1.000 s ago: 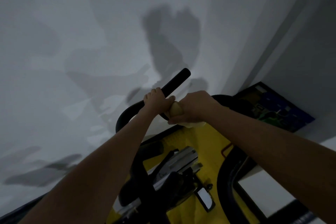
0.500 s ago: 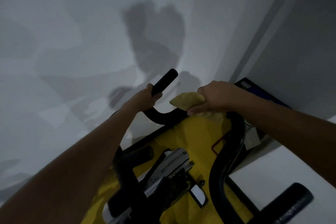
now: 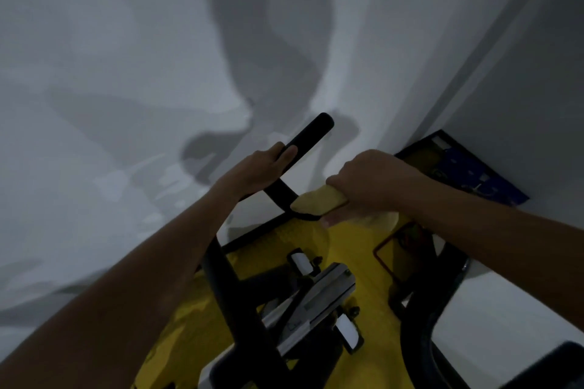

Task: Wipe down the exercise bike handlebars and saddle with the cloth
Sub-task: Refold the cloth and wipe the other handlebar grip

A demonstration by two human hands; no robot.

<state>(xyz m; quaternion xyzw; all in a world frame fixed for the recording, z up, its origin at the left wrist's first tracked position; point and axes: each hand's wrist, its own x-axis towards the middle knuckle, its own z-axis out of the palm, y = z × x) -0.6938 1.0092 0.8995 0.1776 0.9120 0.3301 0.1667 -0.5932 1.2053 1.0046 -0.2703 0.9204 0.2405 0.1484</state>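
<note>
Nearest to the camera, the yellow body of the exercise bike [image 3: 357, 249] is seen from above, with a grey metal bracket [image 3: 316, 303] and dark posts in front of it. The saddle is not shown, so nothing can be said about it.

A little further, the black handlebar [image 3: 284, 196] is held by both hands. The cloth [image 3: 319, 202], pale yellow and bunched, is gripped in the right hand [image 3: 369, 186], whose fingers are curled around it, and it is pressed on the bend of the bar. The straight end of the bar is gripped by the left hand [image 3: 256, 170], thumb on top.

Some risks can be judged from here. Because the cloth is bunched, only a small part of it touches the bar, so the underside may be left dirty. The part under the left hand cannot be wiped unless that hand is moved. A loose fold could probably catch on the bracket below.

Furthest away, a white wall [image 3: 126, 57] and a dark framed board [image 3: 467, 167] leaning in the corner are seen; the light is weak, so dirt may be missed.
</note>
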